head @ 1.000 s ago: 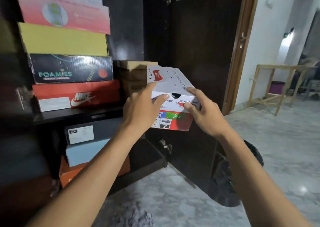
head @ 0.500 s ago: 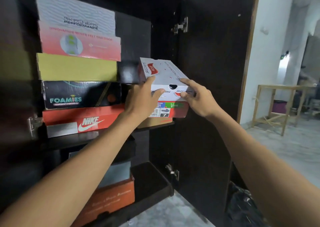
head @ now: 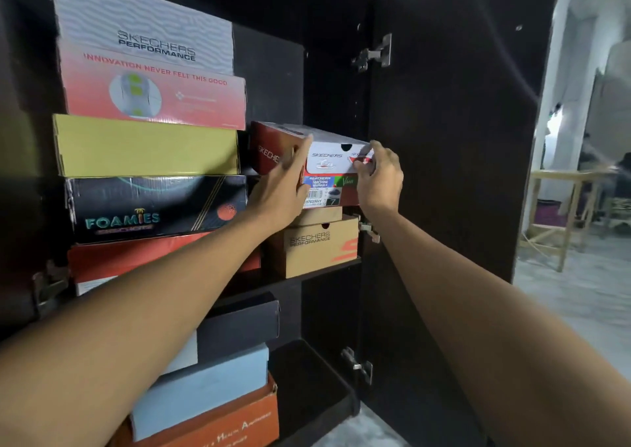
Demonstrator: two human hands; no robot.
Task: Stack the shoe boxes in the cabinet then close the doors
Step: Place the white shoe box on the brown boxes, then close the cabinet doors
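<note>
Held box: a red-and-white shoe box (head: 327, 159) printed "SKECHERS", with a size label reading "7", sat on a brown box (head: 317, 245) marked "SKECHERS PERFORMANCE" on the cabinet's upper shelf (head: 307, 277).
Hands: the left hand (head: 280, 187) lay with straight fingers along its left side; the right hand (head: 377, 176) gripped its right front corner.
Left stack: "SKECHERS PERFORMANCE" box (head: 150, 47), yellow box (head: 146, 146), "FOAMIES" box (head: 153, 207).
Door: the right door (head: 454, 122) stood open.
Change: half a second before, the box was tilted and partly out; here it was pushed deeper and level.
</note>
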